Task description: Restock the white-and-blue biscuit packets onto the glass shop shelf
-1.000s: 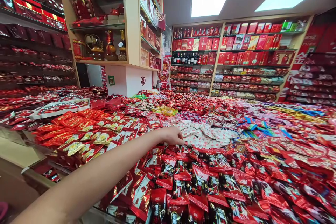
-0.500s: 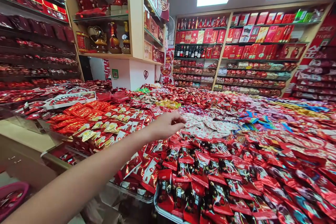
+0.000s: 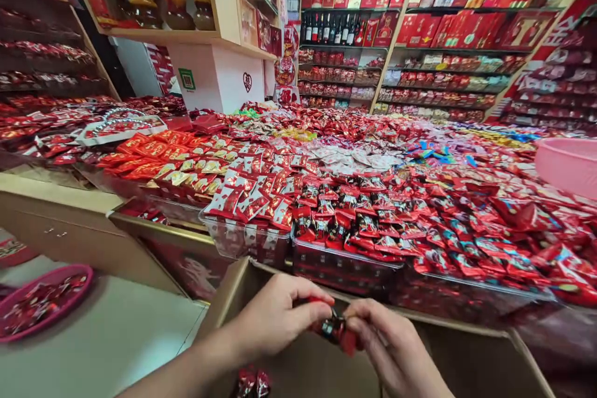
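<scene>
- Red and black, one small packet [image 3: 329, 328] hangs between both hands, above an open cardboard box [image 3: 466, 354].
- Left hand [image 3: 286, 312]: its grip pinches one end of the packet between thumb and finger.
- Right hand [image 3: 392, 328]: its grip pinches the other end.
- Low in the box, a few red sweets [image 3: 252, 384] lie below the left hand.
- Just beyond the box, clear plastic bins [image 3: 252, 242] line the front of the surface [image 3: 60, 191], heaped with red wrappers.
- Farther back on it spread white packets [image 3: 354, 158] and blue packets [image 3: 429, 153], with orange-red packets [image 3: 153, 148] to the left; a pink basket [image 3: 571, 165] stands far right.
- Pale floor [image 3: 130, 323] shows at lower left, bearing a pink basin [image 3: 87, 283] of wrapped pieces.
- Behind, a white pillar [image 3: 198, 62] wears a green sign [image 3: 187, 79] and a heart [image 3: 247, 82], beneath a wooden cabinet [image 3: 228, 12].
- Along the far wall, shelves hold bottles [image 3: 331, 31] and red boxes [image 3: 480, 31].
</scene>
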The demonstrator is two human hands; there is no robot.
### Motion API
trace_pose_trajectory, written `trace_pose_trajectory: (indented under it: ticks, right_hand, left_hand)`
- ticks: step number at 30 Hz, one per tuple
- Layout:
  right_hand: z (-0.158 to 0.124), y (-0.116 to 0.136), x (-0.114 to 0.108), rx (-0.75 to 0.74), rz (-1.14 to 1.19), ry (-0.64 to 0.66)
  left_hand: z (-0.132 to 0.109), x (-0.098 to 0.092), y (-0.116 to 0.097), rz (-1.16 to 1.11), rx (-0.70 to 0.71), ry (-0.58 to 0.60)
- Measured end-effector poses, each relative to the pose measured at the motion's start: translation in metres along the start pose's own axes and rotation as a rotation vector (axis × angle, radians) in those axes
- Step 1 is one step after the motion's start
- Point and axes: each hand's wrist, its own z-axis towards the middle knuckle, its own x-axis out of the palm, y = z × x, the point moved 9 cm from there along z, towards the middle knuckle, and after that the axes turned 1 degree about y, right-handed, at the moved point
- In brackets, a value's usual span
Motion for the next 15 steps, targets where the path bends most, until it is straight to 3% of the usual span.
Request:
trace_pose_trajectory:
  ticks: [4,8,11,15]
  right_hand:
    - [-0.014,-0.015,-0.012,0.214,0.322,-0.324]
    - [-0.022,-0.029,-0.004,0.299,0.535,-0.388]
    - [-0.021,-0.026,-0.013,0.210,0.435,-0.395]
    - [-0.032,-0.001,-0.027,-0.111,0.074,-0.527]
  left_hand:
    - [0.004,-0.001,-0.001,-0.175,0.046,-0.162]
    - [-0.001,-0.004,-0.004,-0.256,0.090,-0.254]
    - [-0.005,-0.003,0.000,-0.352,0.076,-0.266]
    - [-0.010,0.005,0.018,-0.421,-0.016,-0.209]
